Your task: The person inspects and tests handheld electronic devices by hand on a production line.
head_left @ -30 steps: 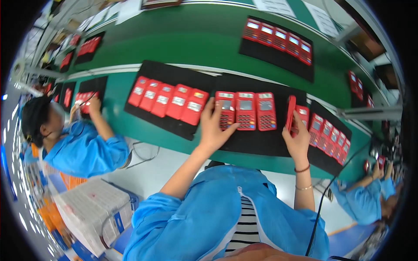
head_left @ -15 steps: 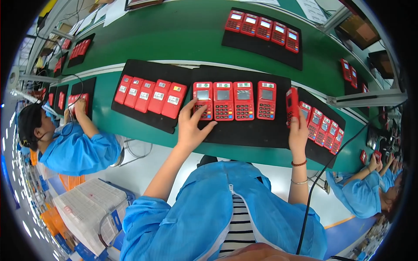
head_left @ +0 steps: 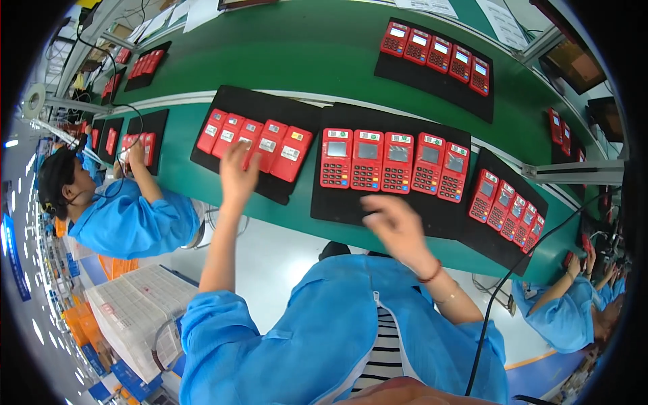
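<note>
Red handheld terminals (head_left: pixel 393 160) are what we work over: each is a slim red block with a small grey screen at its top, a pale label strip above that, and a dark keypad below. We count five of them side by side on the middle black mat (head_left: pixel 337 202), which lies on the green worktop (head_left: pixel 304 61) and serves as our landmark. On the black mat to its left (head_left: pixel 270 104) we count five more red terminals (head_left: pixel 266 143), tilted in a row; on the mat to its right (head_left: pixel 496 239), five again (head_left: pixel 507 206). Beyond the middle mat, farther across the worktop, another black mat carries five terminals (head_left: pixel 435 57).

Our left hand (head_left: pixel 237 174) hovers at the near edge of the left mat, its fingers spread apart and blurred, touching nothing that we can make out. Our right hand (head_left: pixel 398 226) hangs over the near edge of the middle mat, just below the row; it too is blurred, with fingers loosely apart and nothing in them.

To the left of the middle mat, a co-worker in a blue coat (head_left: pixel 131 219) bends over another mat. White paper sheets (head_left: pixel 432 7) lie at the worktop's far edge.
</note>
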The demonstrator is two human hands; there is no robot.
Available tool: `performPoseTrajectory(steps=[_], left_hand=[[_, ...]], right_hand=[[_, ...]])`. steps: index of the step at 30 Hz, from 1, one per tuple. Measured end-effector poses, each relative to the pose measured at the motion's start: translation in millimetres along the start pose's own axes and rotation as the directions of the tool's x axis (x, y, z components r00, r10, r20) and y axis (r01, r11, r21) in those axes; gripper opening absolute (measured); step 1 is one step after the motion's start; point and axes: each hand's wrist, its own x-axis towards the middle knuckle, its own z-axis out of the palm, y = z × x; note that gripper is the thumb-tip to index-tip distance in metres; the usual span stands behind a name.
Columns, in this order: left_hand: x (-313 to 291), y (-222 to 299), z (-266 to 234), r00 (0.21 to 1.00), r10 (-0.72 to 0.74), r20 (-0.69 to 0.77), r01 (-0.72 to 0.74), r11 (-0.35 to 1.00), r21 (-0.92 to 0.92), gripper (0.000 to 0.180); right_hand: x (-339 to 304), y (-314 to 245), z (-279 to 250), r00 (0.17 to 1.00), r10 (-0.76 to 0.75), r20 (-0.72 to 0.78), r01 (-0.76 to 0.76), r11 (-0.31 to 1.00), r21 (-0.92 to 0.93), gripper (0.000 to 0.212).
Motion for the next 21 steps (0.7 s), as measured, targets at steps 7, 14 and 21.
performPoseTrajectory(steps=[7, 14, 21], left_hand=[[59.3, -170.7, -8.4, 0.963, -0.265, -0.049, 0.268, 0.925, 0.27, 0.063], [75.2, -224.0, -37.5, 0.863, -0.488, 0.13, 0.455, 0.863, 0.221, 0.085], [69.0, -115.6, -106.0, 0.795, -0.472, 0.381, 0.605, 0.659, -0.447, 0.065]], right_hand=[[99.7, -4.1, 153.9, 0.966, 0.213, 0.144, -0.238, 0.954, 0.181, 0.082], [136.4, 16.2, 199.1, 0.86, 0.411, -0.301, -0.341, 0.904, 0.258, 0.077], [114.9, -10.9, 139.9, 0.95, 0.071, -0.304, 0.017, 0.961, 0.277, 0.039]])
